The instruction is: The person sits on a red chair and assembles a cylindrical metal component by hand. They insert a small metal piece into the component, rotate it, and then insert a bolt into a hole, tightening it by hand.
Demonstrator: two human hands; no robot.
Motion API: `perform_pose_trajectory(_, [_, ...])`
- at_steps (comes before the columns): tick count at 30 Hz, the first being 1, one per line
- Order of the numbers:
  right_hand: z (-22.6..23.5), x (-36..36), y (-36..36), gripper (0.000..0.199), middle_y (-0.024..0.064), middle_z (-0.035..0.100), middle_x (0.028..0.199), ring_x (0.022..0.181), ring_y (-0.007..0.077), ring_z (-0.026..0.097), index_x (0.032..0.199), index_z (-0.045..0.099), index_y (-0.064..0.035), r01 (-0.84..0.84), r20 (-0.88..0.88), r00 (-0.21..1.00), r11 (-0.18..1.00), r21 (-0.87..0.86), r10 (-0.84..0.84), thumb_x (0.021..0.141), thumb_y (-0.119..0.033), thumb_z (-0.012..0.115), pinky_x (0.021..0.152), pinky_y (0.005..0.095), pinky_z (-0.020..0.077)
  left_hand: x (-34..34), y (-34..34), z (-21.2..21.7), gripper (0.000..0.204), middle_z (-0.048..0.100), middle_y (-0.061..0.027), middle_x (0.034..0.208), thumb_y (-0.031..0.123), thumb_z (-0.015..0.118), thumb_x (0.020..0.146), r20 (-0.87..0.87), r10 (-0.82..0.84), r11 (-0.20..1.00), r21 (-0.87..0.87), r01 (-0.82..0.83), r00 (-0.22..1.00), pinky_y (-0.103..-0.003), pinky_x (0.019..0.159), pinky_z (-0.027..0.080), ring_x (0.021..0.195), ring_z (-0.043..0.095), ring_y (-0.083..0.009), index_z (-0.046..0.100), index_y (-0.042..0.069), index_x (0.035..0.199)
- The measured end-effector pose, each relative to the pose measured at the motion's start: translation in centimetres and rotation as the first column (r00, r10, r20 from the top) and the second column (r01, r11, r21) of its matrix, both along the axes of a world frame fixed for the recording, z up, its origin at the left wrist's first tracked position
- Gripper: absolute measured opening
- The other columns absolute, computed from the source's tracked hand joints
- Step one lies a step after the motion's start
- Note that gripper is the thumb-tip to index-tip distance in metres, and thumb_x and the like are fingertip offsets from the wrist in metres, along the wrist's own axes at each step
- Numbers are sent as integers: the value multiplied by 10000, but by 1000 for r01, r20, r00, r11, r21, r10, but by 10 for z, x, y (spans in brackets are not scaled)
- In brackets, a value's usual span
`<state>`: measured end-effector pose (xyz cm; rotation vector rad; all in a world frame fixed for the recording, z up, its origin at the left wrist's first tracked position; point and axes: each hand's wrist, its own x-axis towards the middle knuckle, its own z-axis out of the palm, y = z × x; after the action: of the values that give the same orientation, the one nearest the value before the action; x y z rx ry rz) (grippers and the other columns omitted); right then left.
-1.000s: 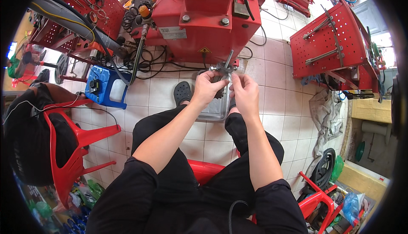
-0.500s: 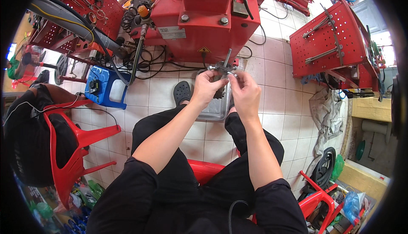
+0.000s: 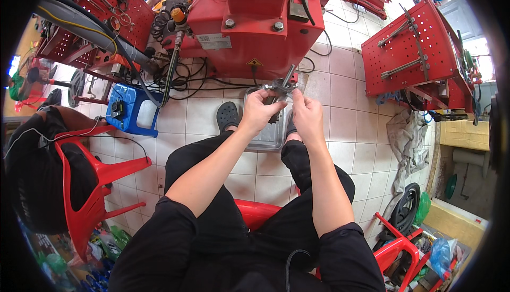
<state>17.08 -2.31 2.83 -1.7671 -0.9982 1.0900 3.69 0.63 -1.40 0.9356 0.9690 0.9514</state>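
Observation:
In front of me, over a clear plastic tray (image 3: 258,147) on the floor, is a dark metal part (image 3: 281,87) with a thin silver rod (image 3: 289,73) standing up and tilted to the right. My left hand (image 3: 257,114) is closed on its left side, thumb on top. At its right side my right hand (image 3: 308,114) pinches with thumb and forefinger; a thin, light sliver shows by the fingertips, too small to name. The part's lower end is partly hidden behind my left hand.
A red machine base (image 3: 244,48) stands just beyond my hands, with black cables (image 3: 186,77) on the tiles. To the left are a blue stool (image 3: 125,109) and a seated person on a red chair (image 3: 98,172). A red perforated rack (image 3: 409,53) stands right.
The rod leans further right than before. My right hand has shifted slightly and its fingertips now sit lower beside the metal part. My left hand has stayed nearly in place.

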Motion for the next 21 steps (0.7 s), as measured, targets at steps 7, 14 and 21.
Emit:
perform_pose_trajectory(7, [-5, 2, 0, 555, 28, 439, 482, 499, 103, 418, 598, 531, 7, -34, -67, 997, 999, -35, 31, 955, -412, 460, 489, 311, 355, -2, 2, -10, 242, 650, -45, 807, 24, 728, 750, -51, 12, 1000, 16, -11, 999, -215, 571, 460, 658, 568, -65, 641, -38, 967])
perform_pose_trajectory(14, [6, -3, -4, 555, 99, 542, 537, 518, 206, 537, 688, 596, 4, -46, 189, 981, 999, 2, 45, 954, -454, 429, 542, 340, 416, -3, 2, -7, 209, 659, -44, 776, 27, 716, 767, 37, -10, 999, -43, 12, 999, -212, 587, 472, 676, 598, -70, 646, -21, 958])
perform_pose_trajectory(21, [21, -15, -6, 203, 146, 622, 663, 650, 269, 634, 975, 584, -3, -68, 214, 977, 965, 252, 13, 863, -171, 601, 591, 342, 474, -2, 1, -2, 195, 644, -13, 733, 75, 730, 766, 90, 62, 996, -74, -55, 994, -193, 552, 420, 620, 544, -34, 671, -31, 919])
